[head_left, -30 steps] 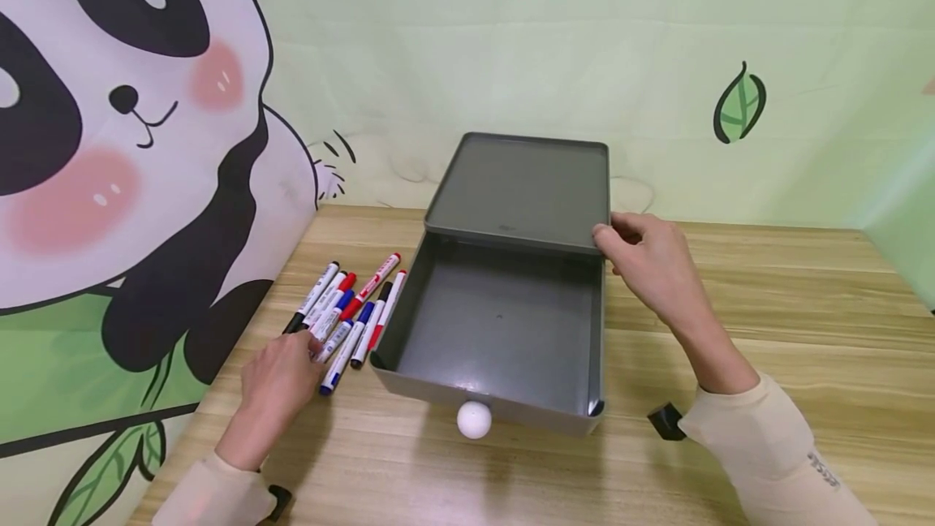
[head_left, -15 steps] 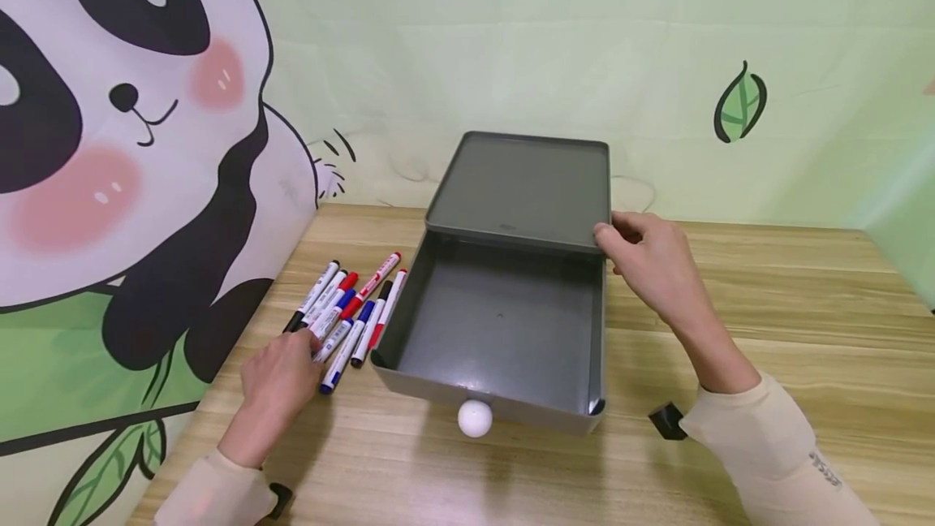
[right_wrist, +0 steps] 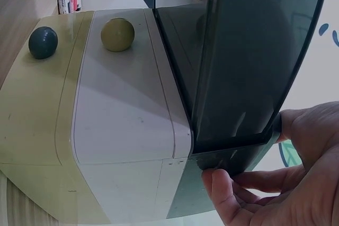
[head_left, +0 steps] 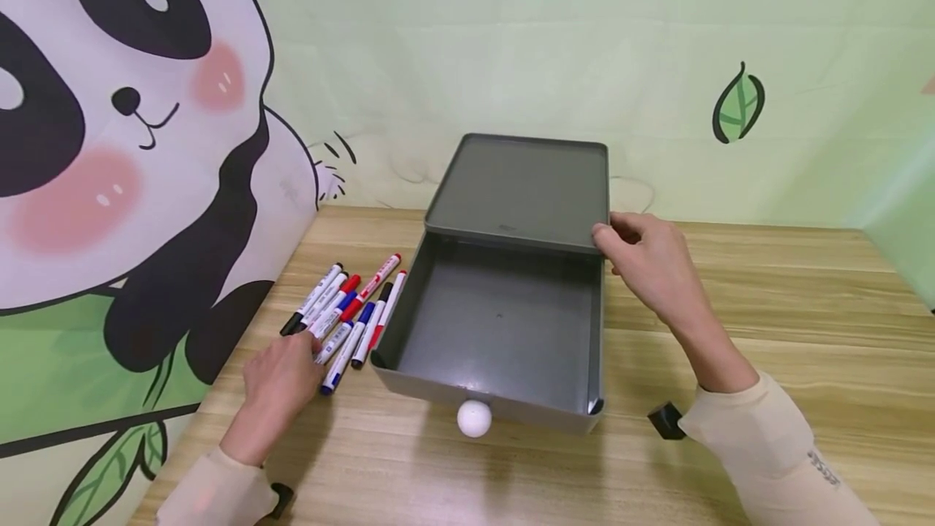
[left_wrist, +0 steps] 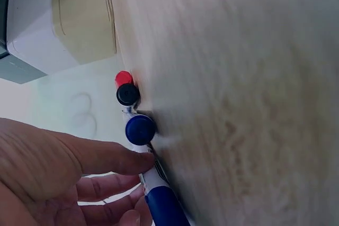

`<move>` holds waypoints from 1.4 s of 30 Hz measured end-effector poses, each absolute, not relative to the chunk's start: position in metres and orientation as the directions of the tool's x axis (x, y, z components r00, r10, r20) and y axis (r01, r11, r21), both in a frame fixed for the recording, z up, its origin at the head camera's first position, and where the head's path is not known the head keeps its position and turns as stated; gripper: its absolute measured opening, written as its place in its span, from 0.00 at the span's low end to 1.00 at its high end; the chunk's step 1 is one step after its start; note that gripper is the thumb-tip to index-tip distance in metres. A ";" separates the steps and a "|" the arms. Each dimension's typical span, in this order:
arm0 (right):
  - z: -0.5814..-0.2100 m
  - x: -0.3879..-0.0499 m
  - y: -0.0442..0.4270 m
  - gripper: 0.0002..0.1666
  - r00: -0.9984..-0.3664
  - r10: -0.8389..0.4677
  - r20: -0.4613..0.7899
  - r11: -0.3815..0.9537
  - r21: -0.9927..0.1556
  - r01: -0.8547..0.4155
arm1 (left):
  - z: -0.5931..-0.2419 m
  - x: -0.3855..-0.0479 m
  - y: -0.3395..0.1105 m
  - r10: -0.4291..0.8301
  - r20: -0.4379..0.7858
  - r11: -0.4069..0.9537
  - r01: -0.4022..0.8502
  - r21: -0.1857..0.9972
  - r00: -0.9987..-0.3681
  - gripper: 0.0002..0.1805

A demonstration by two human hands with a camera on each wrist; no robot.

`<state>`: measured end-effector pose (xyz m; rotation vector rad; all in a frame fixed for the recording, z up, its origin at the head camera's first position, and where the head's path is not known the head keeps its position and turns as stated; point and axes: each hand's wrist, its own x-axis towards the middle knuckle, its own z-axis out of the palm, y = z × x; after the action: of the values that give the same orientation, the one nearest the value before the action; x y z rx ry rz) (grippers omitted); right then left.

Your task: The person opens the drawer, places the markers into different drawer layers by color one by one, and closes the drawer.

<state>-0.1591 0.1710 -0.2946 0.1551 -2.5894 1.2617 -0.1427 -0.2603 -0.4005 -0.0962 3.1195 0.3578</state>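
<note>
A loose pile of whiteboard markers (head_left: pixel 368 286) with black, red and blue caps lies on the table at left. My left hand (head_left: pixel 281 376) is at the near side of the pile. In the left wrist view, its thumb and curled fingers pinch a white and blue marker (left_wrist: pixel 153 175) lying low by the tabletop. To the right stands a small stacked drawer unit (right_wrist: pixel 132 109) in yellow, white and dark grey sections. Its grey top drawer (head_left: pixel 504 323) is pulled out, with nothing inside. My right hand (head_left: pixel 653 266) grips the unit's upper right front corner, thumb near the top edge.
A white round knob (head_left: pixel 475 419) sticks out from the drawer's front. Behind the table (head_left: pixel 767 307) hangs a green wall cloth (head_left: pixel 657 63) with a printed panda at left. Bare wood surrounds the unit's front and right.
Some markers beside my left hand have shifted very slightly to the right. My right hand and the drawer unit keep their positions.
</note>
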 end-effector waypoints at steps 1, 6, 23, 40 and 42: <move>-0.295 -0.159 0.171 0.21 -0.961 0.015 0.275 0.619 -0.758 -0.207 | -0.400 -0.142 -0.260 -0.061 -0.015 0.972 -0.063 0.226 -0.998 0.08; -0.295 -0.159 0.171 0.22 -0.961 0.014 0.275 0.621 -0.756 -0.208 | -0.388 -0.136 -0.261 -0.071 -0.067 0.967 -0.085 0.239 -0.995 0.12; -0.294 -0.157 0.171 0.24 -0.963 0.011 0.271 0.627 -0.752 -0.204 | -0.300 -0.106 -0.248 -0.015 -0.035 0.937 -0.026 0.348 -0.999 0.18; -0.295 -0.159 0.171 0.22 -0.960 0.004 0.282 0.628 -0.748 -0.217 | -0.231 -0.090 -0.205 0.118 0.205 0.894 0.194 0.404 -0.972 0.14; -0.295 -0.159 0.171 0.22 -0.959 0.005 0.284 0.625 -0.749 -0.219 | -0.226 -0.088 -0.198 0.139 0.230 0.882 0.227 0.413 -0.963 0.13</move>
<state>-0.1588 0.1709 -0.2951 0.1742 -2.5915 1.2454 -0.0877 -0.1981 -0.2259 0.3178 3.2358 0.7498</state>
